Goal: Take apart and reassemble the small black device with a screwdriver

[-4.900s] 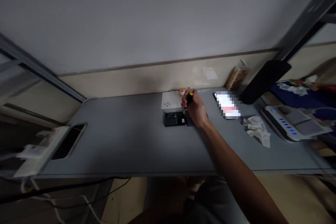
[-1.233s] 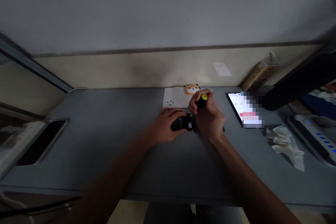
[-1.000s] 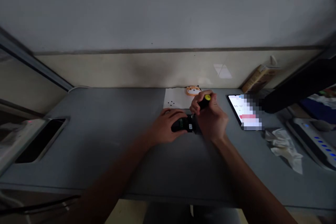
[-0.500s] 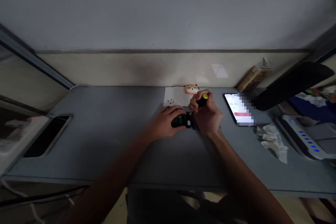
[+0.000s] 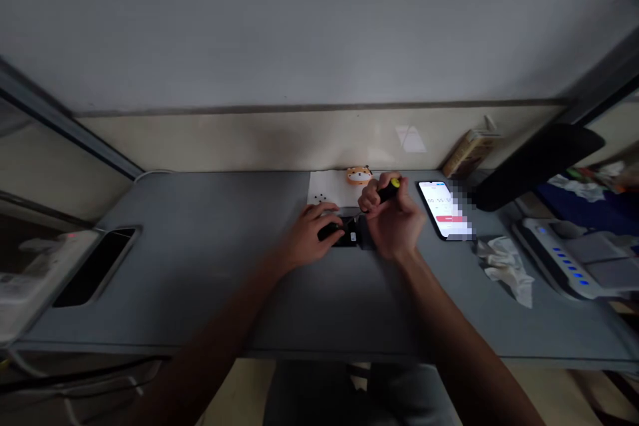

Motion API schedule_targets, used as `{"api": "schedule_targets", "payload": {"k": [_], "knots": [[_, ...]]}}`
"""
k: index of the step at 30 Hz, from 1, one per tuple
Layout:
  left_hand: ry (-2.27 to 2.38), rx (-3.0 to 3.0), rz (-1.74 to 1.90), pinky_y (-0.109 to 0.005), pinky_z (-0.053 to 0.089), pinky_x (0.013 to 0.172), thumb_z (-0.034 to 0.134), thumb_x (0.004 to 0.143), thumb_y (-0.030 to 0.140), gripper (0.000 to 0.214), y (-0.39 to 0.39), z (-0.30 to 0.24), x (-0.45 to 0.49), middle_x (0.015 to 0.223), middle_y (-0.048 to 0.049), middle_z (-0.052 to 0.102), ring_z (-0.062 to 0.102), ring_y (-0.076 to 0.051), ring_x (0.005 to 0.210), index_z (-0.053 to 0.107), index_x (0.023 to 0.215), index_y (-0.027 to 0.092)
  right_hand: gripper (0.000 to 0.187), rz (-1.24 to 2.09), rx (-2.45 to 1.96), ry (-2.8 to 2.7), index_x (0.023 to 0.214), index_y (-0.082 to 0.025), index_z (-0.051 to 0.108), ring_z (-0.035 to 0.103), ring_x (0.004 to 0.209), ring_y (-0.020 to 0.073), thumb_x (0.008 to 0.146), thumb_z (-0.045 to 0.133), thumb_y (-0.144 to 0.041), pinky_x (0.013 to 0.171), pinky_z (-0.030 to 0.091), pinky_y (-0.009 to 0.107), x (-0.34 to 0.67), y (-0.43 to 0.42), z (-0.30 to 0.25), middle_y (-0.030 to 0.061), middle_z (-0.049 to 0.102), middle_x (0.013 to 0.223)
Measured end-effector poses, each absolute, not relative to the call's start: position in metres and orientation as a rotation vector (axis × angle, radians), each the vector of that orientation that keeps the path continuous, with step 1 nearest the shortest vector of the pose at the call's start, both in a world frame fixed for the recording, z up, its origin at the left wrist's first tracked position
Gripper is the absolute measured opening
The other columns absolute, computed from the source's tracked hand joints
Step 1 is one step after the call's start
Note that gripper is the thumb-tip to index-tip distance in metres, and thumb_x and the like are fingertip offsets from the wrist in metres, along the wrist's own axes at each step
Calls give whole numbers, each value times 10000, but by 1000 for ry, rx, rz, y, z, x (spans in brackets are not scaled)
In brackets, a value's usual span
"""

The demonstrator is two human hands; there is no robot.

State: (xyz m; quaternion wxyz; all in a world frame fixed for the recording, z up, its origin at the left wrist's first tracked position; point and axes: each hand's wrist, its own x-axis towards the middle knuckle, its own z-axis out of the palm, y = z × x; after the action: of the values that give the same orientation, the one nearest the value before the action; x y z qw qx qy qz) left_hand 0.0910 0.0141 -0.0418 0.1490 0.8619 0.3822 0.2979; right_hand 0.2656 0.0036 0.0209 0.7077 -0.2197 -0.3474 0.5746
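Observation:
My right hand [image 5: 397, 223] is wrapped around a screwdriver [image 5: 388, 192] with a black handle and a yellow end. Its shaft points left and down toward a small black device [image 5: 351, 233] bearing a white label, flat on the desk. My left hand [image 5: 312, 236] grips the device's left end, thumb in front and fingers behind, over a dark rounded part [image 5: 328, 231]. Poor light hides the device's details, and whether the screwdriver tip touches it is unclear. Several tiny dark screws [image 5: 320, 198] lie on a white paper sheet [image 5: 327, 182] just beyond.
An orange animal-face case [image 5: 359, 175] rests on the paper's far edge. Right of my hands are a lit phone [image 5: 439, 210] showing a timer, crumpled tissue [image 5: 506, 269] and a white-and-grey device [image 5: 559, 256] with blue lights. At far left lies a dark-screened phone [image 5: 94, 266].
The view has shifted slightly. My left fingers have drawn back and curled at the device's left end, uncovering a little more of it. My right hand keeps hold of the screwdriver.

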Motion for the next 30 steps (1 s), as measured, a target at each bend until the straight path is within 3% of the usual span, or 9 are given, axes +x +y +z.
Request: {"api": "schedule_targets", "payload": {"k": [9, 18, 22, 30], "knots": [[1365, 2429, 1031, -397, 462, 1059, 617, 966, 266, 129, 22, -39, 91, 1136, -57, 699, 662, -216, 1128, 737, 926, 237, 317, 1253, -439, -572, 761, -242, 532, 352, 549, 134, 990, 505, -459, 541, 417, 247, 288, 12, 27, -30, 333, 643], [1495, 2590, 572, -401, 460, 987, 648, 937, 216, 132, 77, -8, 138, 1052, -78, 696, 639, -249, 1071, 776, 907, 213, 351, 1294, -455, -431, 736, -236, 525, 347, 498, 116, 1011, 483, -450, 511, 410, 222, 297, 19, 20, -39, 379, 591], [1485, 2605, 581, -376, 475, 961, 648, 926, 220, 119, 67, -9, 135, 1054, -82, 683, 628, -249, 1068, 766, 936, 209, 373, 1269, -494, -459, 725, -233, 519, 345, 494, 115, 993, 506, -493, 503, 392, 227, 301, 18, 21, -44, 373, 580], [1439, 2217, 781, -274, 467, 707, 508, 971, 270, 200, 45, -25, 74, 786, -12, 667, 615, -169, 713, 695, 931, 209, 429, 1158, -478, -718, 745, -236, 530, 347, 521, 112, 944, 568, -614, 506, 349, 238, 274, 12, 19, -40, 392, 617]]}}
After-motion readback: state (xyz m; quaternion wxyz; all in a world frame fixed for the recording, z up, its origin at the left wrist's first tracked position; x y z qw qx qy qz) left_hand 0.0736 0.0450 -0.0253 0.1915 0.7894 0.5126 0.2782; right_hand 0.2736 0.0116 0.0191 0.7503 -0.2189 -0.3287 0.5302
